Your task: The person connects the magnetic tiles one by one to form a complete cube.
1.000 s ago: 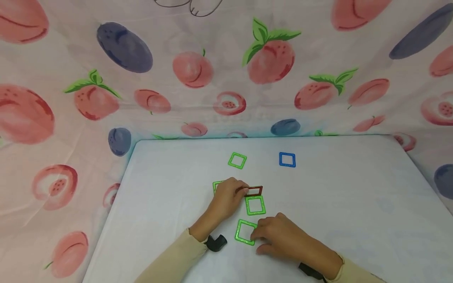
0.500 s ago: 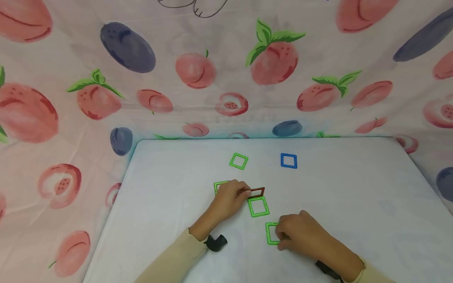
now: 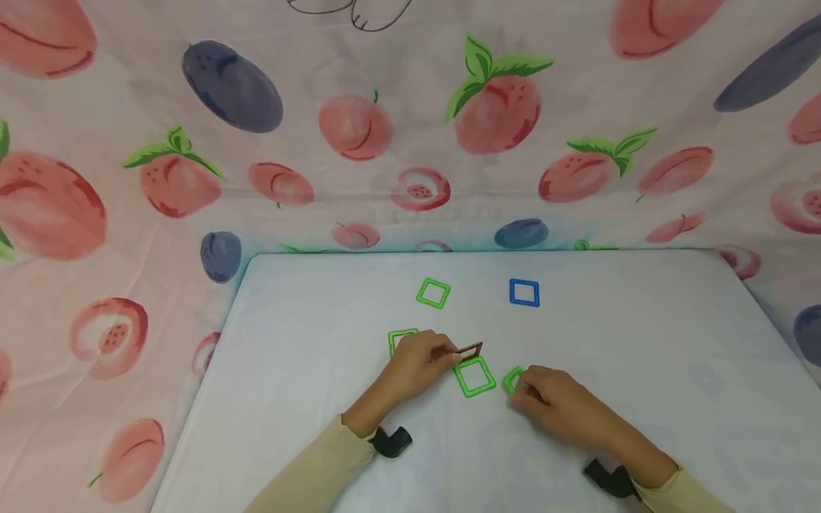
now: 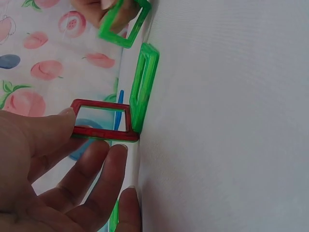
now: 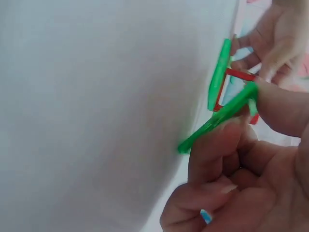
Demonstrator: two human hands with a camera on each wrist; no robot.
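Observation:
My left hand [image 3: 418, 365] pinches a red square frame tile [image 4: 101, 131] by one side and holds it upright. The red tile's lower edge meets the edge of a green square frame tile [image 3: 475, 377] lying flat on the white table. To the right, my right hand [image 3: 558, 402] pinches another green square tile [image 5: 217, 117] between thumb and fingers. That tile is tilted and raised, a short way right of the flat green one. One more green tile [image 3: 403, 335] lies partly hidden behind my left hand.
Farther back on the white table [image 3: 308, 306] lie a green square tile [image 3: 433, 293] and a blue square tile [image 3: 524, 293]. A fruit-patterned cloth [image 3: 359, 57] hangs behind the table's far edge and along its left side.
My right hand has slid the near green tile right, then lifted and tilted it beside the flat one. The red tile and its joined green tile have turned slightly in my left hand.

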